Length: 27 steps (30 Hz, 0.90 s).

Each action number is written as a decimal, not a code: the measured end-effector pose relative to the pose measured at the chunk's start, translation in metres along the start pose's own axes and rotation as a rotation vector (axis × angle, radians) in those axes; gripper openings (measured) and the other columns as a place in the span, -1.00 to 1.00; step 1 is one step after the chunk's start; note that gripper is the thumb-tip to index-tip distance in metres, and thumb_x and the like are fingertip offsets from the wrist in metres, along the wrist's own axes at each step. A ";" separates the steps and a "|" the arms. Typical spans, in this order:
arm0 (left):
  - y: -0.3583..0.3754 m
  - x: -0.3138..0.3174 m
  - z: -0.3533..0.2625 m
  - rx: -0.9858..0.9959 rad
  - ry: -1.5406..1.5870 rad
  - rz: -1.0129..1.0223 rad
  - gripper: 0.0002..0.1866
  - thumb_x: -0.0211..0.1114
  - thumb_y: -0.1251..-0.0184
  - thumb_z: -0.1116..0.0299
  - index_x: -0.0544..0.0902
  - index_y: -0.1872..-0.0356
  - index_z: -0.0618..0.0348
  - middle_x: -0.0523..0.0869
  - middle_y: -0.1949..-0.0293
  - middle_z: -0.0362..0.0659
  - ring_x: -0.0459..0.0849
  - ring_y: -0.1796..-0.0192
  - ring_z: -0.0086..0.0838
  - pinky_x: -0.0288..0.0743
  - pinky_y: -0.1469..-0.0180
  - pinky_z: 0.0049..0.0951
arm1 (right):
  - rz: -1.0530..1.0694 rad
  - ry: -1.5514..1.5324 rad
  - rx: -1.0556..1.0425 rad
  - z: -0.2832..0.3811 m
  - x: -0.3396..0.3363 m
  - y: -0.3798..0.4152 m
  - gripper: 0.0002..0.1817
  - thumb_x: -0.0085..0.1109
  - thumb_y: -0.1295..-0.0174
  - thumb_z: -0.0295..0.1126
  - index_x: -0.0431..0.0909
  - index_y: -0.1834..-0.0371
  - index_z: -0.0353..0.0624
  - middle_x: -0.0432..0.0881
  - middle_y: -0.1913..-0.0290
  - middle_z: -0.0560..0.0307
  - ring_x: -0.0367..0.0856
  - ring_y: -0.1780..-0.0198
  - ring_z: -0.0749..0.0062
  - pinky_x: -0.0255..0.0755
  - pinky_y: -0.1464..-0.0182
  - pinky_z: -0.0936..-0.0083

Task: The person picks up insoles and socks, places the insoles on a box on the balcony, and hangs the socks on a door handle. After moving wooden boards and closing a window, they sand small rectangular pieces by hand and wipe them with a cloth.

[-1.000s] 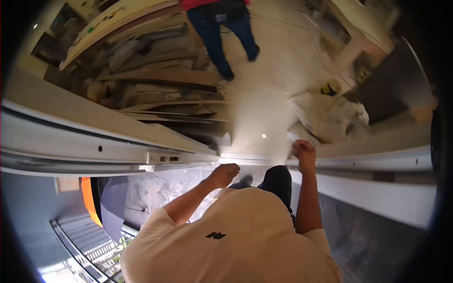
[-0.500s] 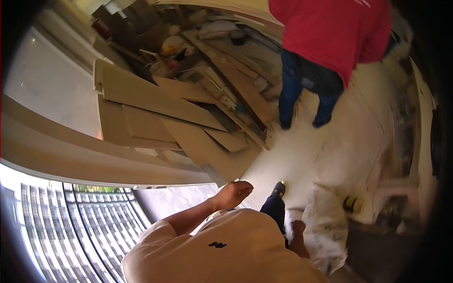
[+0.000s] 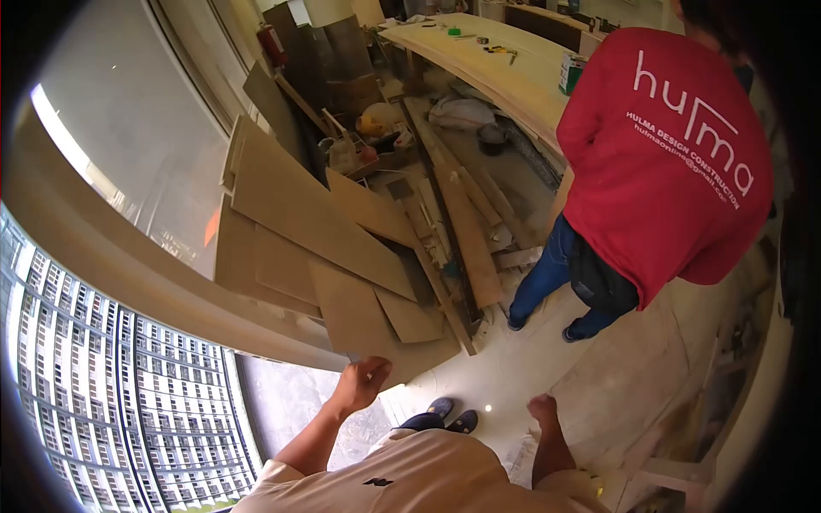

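Head view: left hand (image 3: 363, 383) overlaps near edge of boards (image 3: 312, 248), right hand (image 3: 542, 409) over open floor (image 3: 500, 372), well apart, grips unclear.

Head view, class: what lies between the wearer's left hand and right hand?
In the head view, the wearer's dark shoes and a stretch of pale floor lie between the left hand and the right hand.

An indoor building site: flat boards (image 3: 312, 224) overlap near timber strips (image 3: 473, 244) on a dusty floor (image 3: 590, 376), tools (image 3: 498, 50) sit on a worktop (image 3: 428, 36), and a red shirt (image 3: 629, 218) reads "Design Construction".
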<state>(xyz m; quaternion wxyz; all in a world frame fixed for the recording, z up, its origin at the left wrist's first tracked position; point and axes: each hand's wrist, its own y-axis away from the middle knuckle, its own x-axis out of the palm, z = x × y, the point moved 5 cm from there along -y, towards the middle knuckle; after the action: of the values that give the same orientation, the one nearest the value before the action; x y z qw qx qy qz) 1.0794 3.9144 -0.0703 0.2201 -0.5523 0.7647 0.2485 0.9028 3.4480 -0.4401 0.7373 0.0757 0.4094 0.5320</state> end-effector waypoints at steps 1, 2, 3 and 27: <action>0.003 0.014 0.001 0.035 0.001 0.034 -0.84 0.24 -0.36 0.40 0.69 0.16 0.24 0.73 0.29 -0.03 0.71 0.29 -0.29 0.57 0.21 -0.35 | 0.036 -0.044 -0.045 0.013 0.005 -0.014 -0.81 0.25 -0.10 -0.48 0.58 0.65 -0.24 0.45 0.74 0.21 0.39 0.72 0.53 0.34 0.64 0.51; 0.005 0.029 0.003 0.068 0.003 0.066 -0.86 0.22 -0.37 0.43 0.68 0.18 0.25 0.73 0.32 -0.07 0.69 0.32 -0.36 0.57 0.24 -0.38 | 0.039 -0.225 0.042 0.043 0.002 -0.006 -0.74 0.25 -0.17 -0.40 0.58 0.65 -0.25 0.45 0.74 0.21 0.39 0.72 0.53 0.35 0.64 0.51; 0.004 0.042 0.004 0.099 0.006 0.098 -0.88 0.21 -0.38 0.46 0.67 0.19 0.26 0.72 0.35 -0.10 0.67 0.34 -0.43 0.56 0.26 -0.41 | 0.040 -0.403 0.130 0.083 -0.003 0.011 -0.67 0.25 -0.25 -0.32 0.59 0.64 -0.27 0.45 0.74 0.21 0.39 0.72 0.54 0.36 0.63 0.51; -0.098 0.320 -0.199 0.706 -0.270 0.986 -0.81 0.21 -0.35 0.39 0.66 0.21 0.34 0.72 0.30 0.06 0.70 0.25 -0.27 0.53 0.20 -0.34 | -0.368 0.152 0.236 -0.131 -0.077 0.139 -0.59 -0.09 -0.24 -0.20 0.72 0.37 -0.27 0.71 0.21 -0.19 0.68 0.09 -0.03 0.51 -0.03 0.13</action>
<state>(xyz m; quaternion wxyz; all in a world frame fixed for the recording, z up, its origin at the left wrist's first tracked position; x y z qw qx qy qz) 1.0665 3.5287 -0.1241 0.3435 0.0080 0.9313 0.1206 0.7057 3.3992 -0.4094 0.7751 0.0452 0.5299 0.3410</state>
